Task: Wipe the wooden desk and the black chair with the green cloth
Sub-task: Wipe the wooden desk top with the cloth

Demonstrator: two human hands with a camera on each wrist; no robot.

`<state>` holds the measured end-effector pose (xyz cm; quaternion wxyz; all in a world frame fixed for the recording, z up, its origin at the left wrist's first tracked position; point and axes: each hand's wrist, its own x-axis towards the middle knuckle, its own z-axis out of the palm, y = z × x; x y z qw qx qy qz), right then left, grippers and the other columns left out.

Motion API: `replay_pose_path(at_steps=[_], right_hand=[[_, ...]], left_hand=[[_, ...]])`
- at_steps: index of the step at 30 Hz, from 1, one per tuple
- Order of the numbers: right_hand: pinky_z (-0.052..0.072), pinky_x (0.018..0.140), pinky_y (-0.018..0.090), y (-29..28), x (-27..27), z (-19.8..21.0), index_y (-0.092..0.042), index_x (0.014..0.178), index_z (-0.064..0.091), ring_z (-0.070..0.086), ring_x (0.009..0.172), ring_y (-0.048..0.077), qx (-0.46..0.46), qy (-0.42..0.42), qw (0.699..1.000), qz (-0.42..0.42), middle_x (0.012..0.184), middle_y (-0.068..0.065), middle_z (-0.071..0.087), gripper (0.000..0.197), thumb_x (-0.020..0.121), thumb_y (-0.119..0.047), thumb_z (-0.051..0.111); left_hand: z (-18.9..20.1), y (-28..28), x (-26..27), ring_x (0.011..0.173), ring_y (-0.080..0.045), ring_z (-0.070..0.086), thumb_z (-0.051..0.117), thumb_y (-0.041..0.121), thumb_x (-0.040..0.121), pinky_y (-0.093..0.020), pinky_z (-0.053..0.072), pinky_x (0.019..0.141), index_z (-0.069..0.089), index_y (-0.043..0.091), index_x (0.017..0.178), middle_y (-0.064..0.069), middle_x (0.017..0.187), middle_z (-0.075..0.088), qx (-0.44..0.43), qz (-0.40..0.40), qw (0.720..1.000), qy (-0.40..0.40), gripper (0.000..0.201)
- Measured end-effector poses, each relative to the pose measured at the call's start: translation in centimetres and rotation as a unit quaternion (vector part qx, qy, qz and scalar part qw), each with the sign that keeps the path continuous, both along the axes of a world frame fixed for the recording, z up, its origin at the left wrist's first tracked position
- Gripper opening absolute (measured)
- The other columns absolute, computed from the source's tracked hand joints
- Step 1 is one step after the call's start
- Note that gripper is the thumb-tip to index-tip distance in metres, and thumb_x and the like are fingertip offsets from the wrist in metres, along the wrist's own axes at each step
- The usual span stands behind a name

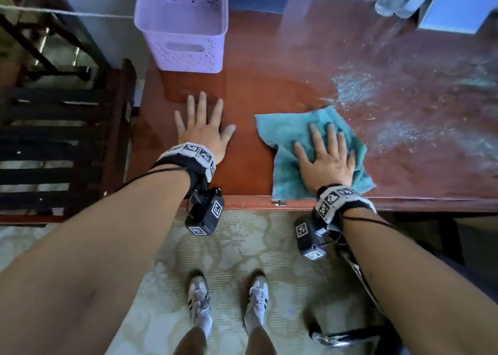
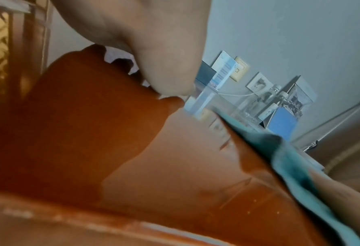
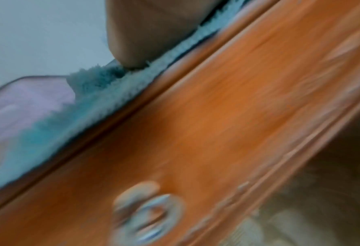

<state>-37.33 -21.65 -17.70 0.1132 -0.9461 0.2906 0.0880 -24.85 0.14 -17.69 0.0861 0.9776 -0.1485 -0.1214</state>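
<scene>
The green cloth (image 1: 285, 139) lies spread on the reddish wooden desk (image 1: 269, 90) near its front edge. My right hand (image 1: 327, 152) presses flat on the cloth with straight, spread fingers. My left hand (image 1: 204, 124) rests flat on the bare desk to the left of the cloth, fingers spread. In the left wrist view my left hand (image 2: 153, 50) touches the desk (image 2: 80, 124) and the cloth (image 2: 301, 166) shows at the right. The blurred right wrist view shows my right hand (image 3: 145, 33) on the cloth (image 3: 94, 99) above the desk's front (image 3: 216, 133). The black chair (image 1: 54, 149) stands left of the desk.
A lilac perforated basket (image 1: 186, 28) stands on the desk's back left. Pale dusty streaks (image 1: 358, 87) cover the desk's right part. Boxes and bottles stand at the back right (image 1: 452, 4). A patterned rug (image 1: 237, 246) lies under my feet. A metal drawer handle (image 3: 147, 214) shows below the desk edge.
</scene>
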Motion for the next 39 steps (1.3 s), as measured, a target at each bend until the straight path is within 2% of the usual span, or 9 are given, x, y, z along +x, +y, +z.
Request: replay_pose_path(at_steps=[3,6,11,15,20,24,32,35,39], right_hand=[[-0.003,0.12,0.051,-4.6,-3.4,0.4,-0.049,0.151,0.0,-0.01,0.15,0.016,0.003,0.03,0.994,-0.108,0.163,-0.011,-0.011,0.069,0.09,-0.075,0.016],[-0.003,0.118,0.055,-1.9,-2.3,-0.3,-0.042,0.154,0.001,-0.011,0.15,0.021,-0.004,0.008,0.989,-0.15,0.164,-0.006,-0.009,0.067,0.093,-0.066,0.014],[-0.007,0.119,0.053,9.7,0.1,-0.8,-0.043,0.154,0.009,-0.009,0.15,0.019,0.001,-0.045,0.998,0.052,0.164,-0.011,-0.002,0.063,0.095,-0.061,0.019],[-0.005,0.121,0.047,6.9,-0.7,-0.7,-0.051,0.151,0.007,-0.006,0.15,0.013,0.004,-0.037,0.995,0.093,0.163,-0.016,-0.002,0.062,0.092,-0.07,0.018],[-0.003,0.121,0.048,-2.0,-3.6,-0.4,-0.048,0.152,0.006,-0.006,0.15,0.015,-0.001,-0.014,0.994,-0.111,0.163,-0.011,-0.006,0.066,0.092,-0.071,0.019],[-0.005,0.119,0.055,-1.9,-2.8,-0.5,-0.042,0.154,0.002,-0.01,0.15,0.02,0.003,0.01,0.983,-0.185,0.164,-0.006,-0.009,0.065,0.094,-0.064,0.016],[-0.01,0.118,0.054,10.1,3.7,-0.4,-0.048,0.152,0.005,-0.014,0.149,0.018,0.017,-0.016,0.993,0.113,0.163,-0.012,-0.009,0.06,0.096,-0.062,0.018],[-0.006,0.12,0.05,6.6,3.5,-0.5,-0.052,0.15,0.005,-0.009,0.15,0.014,0.008,-0.015,0.991,0.13,0.163,-0.014,-0.006,0.063,0.092,-0.071,0.018],[-0.005,0.119,0.052,-2.7,2.5,0.4,-0.051,0.15,0.001,-0.009,0.15,0.018,0.015,0.02,0.999,-0.048,0.163,-0.009,-0.011,0.071,0.087,-0.078,0.019]], left_hand=[[0.0,-0.3,-0.2,0.147,-0.024,-0.019,0.016,0.065,0.095,-0.054,-0.008,0.116,-0.001,0.031,0.154,-0.002,0.161,-0.015,0.02,-0.012,1.0,0.02,0.07],[-0.3,-0.2,-0.5,0.147,-0.024,-0.018,0.012,0.068,0.094,-0.054,-0.008,0.117,-0.003,0.031,0.153,-0.002,0.161,-0.015,0.038,-0.014,0.999,0.021,0.071],[-0.6,-0.3,-1.0,0.148,-0.025,-0.013,0.015,0.062,0.096,-0.054,-0.006,0.117,0.001,0.031,0.154,-0.003,0.162,-0.01,0.032,-0.006,0.999,-0.008,0.067],[-0.7,-0.1,-0.9,0.148,-0.025,-0.012,0.016,0.059,0.097,-0.055,-0.005,0.117,0.002,0.03,0.154,-0.003,0.162,-0.009,0.027,-0.012,0.999,-0.015,0.065],[-0.6,-0.2,-0.8,0.148,-0.026,-0.014,0.009,0.064,0.095,-0.054,-0.006,0.117,0.0,0.03,0.154,-0.004,0.162,-0.01,0.032,-0.015,0.999,-0.011,0.069],[-0.9,-0.4,-0.8,0.148,-0.026,-0.013,0.007,0.065,0.095,-0.055,-0.005,0.117,-0.001,0.03,0.154,-0.004,0.162,-0.01,0.037,-0.012,0.999,-0.021,0.069],[-1.0,-0.4,-1.0,0.148,-0.027,-0.011,0.015,0.056,0.098,-0.056,-0.002,0.117,0.003,0.029,0.154,-0.005,0.162,-0.007,0.033,-0.014,0.999,-0.041,0.063],[-1.0,-0.4,-0.6,0.147,-0.026,-0.014,0.015,0.059,0.097,-0.055,-0.005,0.117,0.001,0.03,0.154,-0.004,0.162,-0.01,0.032,-0.008,0.999,-0.016,0.065],[0.0,-0.5,0.9,0.146,-0.025,-0.02,0.015,0.064,0.095,-0.051,-0.01,0.116,-0.005,0.029,0.153,-0.009,0.16,-0.016,0.015,0.028,0.999,0.034,0.07]])
